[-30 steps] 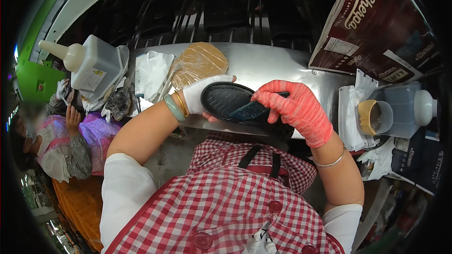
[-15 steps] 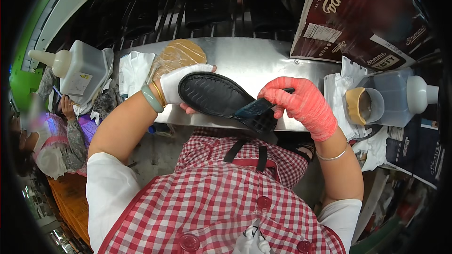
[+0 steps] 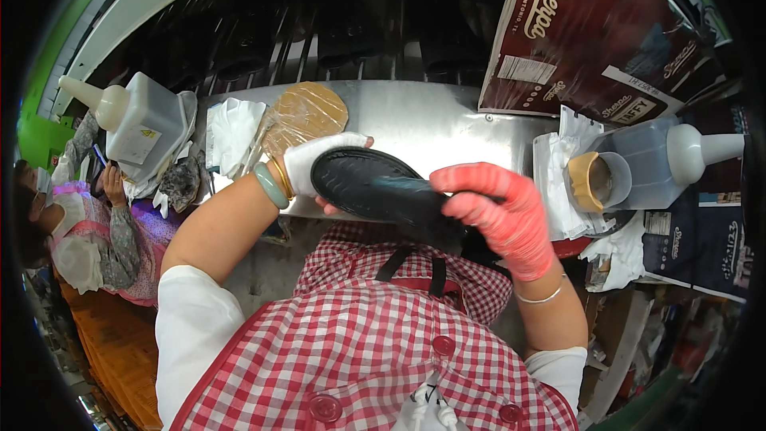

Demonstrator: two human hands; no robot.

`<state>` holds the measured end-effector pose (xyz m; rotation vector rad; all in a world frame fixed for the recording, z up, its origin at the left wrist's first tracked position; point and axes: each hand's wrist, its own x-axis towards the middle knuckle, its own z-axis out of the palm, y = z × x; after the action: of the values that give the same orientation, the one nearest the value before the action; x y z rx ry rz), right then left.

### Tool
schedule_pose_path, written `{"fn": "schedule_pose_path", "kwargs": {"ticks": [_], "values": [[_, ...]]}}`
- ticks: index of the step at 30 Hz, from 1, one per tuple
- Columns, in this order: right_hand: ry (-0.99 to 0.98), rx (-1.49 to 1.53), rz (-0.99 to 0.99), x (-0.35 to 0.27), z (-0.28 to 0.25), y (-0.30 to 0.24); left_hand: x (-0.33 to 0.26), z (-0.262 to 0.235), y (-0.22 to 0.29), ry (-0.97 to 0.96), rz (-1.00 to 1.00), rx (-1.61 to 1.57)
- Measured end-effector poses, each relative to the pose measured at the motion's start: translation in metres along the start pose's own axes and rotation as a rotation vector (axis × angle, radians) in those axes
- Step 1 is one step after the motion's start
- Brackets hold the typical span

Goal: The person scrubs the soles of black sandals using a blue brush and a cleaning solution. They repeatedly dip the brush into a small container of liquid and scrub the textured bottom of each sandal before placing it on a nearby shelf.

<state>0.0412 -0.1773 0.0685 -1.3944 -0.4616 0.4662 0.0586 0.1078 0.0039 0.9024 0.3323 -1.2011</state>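
Observation:
My left hand [image 3: 313, 161], in a white fingerless glove, grips a black shoe sole [image 3: 343, 179] by its broad end, thumb at the far rim and fingers beneath. The sole's inner face is up and its narrow end slants down to the right. In a coral knit glove, my right hand [image 3: 504, 211] is closed around a dark flat brush [image 3: 408, 184], whose blurred bristles lie over the middle of the sole. Motion smears the brush and the sole's narrow end, and the glove hides most of the handle.
A metal bench [image 3: 391, 116] carries a plastic-wrapped tan disc [image 3: 309, 117] and white cloths [image 3: 233, 132]. Spouted bottles stand left [image 3: 152, 128] and right [image 3: 650, 161], the right one near a tan cup [image 3: 586, 179]. A dark red carton [image 3: 582, 40] rises behind. Another person [image 3: 88, 243] sits left.
My right hand has moved down and slightly left, sweeping the brush from the sole's narrow end toward its middle. The left hand still holds the sole, which sits a little lower in view.

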Motion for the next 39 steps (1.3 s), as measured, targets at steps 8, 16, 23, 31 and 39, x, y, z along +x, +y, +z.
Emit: {"fn": "schedule_pose_path", "kwargs": {"ticks": [8,16,23,31,39], "values": [[-0.265,-0.696,-0.498,-0.004,0.017,0.014,-0.008,-0.008,-0.009,-0.172,0.051,0.190],[0.098,-0.702,-0.590,-0.033,0.019,-0.013,-0.034,0.008,-0.040,0.094,0.265,-0.044],[0.563,-0.371,-0.770,-0.038,0.020,0.032,-0.071,0.032,-0.065,-0.078,0.845,-0.078],[0.639,-0.587,-0.789,-0.025,0.016,0.068,-0.140,0.118,0.113,-0.010,1.385,-0.073],[0.584,-0.818,-0.808,-0.022,0.026,0.085,-0.043,0.127,0.074,0.010,1.017,-0.003]]}}
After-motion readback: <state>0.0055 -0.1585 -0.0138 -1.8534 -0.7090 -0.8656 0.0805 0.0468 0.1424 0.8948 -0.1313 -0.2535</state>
